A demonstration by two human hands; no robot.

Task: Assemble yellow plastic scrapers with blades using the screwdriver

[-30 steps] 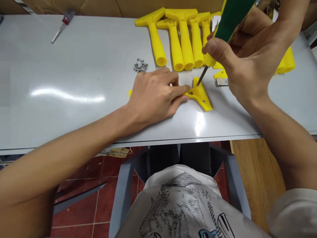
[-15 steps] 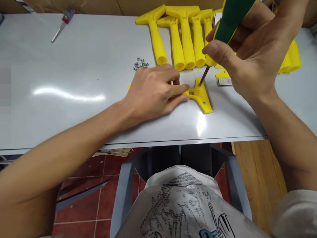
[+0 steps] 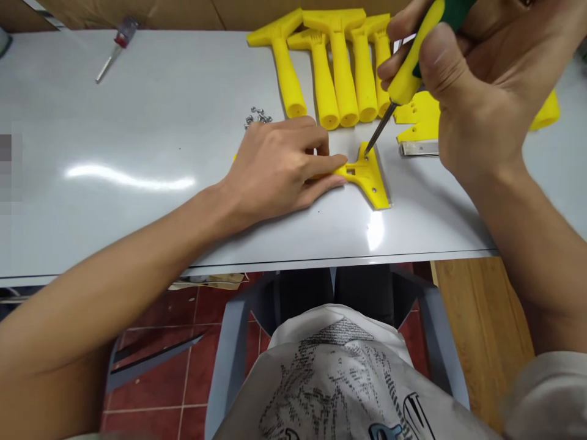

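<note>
left hand pinning a yellow scraper, right hand on the screwdriver

so the left hand point(image 3: 279, 168) is closed around the handle of the yellow scraper point(image 3: 372, 180), thumb and index pinching near its head, which lies flat close to the table's point(image 3: 137, 232) near edge. the right hand point(image 3: 477, 79) is curled loosely round a green and yellow screwdriver point(image 3: 403, 76), shaft slanting down to the head's far screw point(image 3: 366, 158). loose screws point(image 3: 259, 116) sit just beyond the left hand, with more yellow scrapers point(image 3: 342, 67) on the far side.
</note>
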